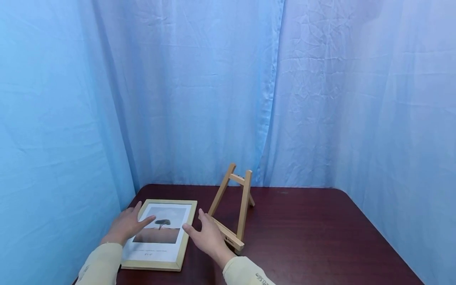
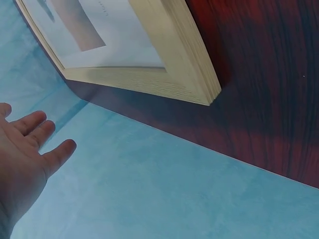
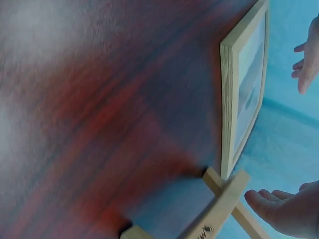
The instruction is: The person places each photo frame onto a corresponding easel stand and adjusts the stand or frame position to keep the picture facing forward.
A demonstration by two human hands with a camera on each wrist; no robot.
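Note:
A picture frame [image 1: 179,249] with pale wood edges lies flat on the table's left side, its print showing a lone tree. Over its left edge hovers my left hand [image 1: 122,225], fingers spread and nothing held; the left wrist view has this hand [image 2: 25,159] beside the frame [image 2: 187,55]. My right hand [image 1: 210,237] is between the frame and a small wooden easel [image 1: 244,206], its fingers extended, overlapping the easel's lower ledge in the head view. From the right wrist, that hand [image 3: 289,211] appears empty near the easel [image 3: 219,211] and the frame's corner [image 3: 228,99].
Both things rest on a dark red-brown wooden table [image 1: 306,233] with rounded far corners. Light blue curtains [image 1: 213,91] hang behind it and along both sides. The easel stands upright, turned at an angle, its rear leg reaching back to the right.

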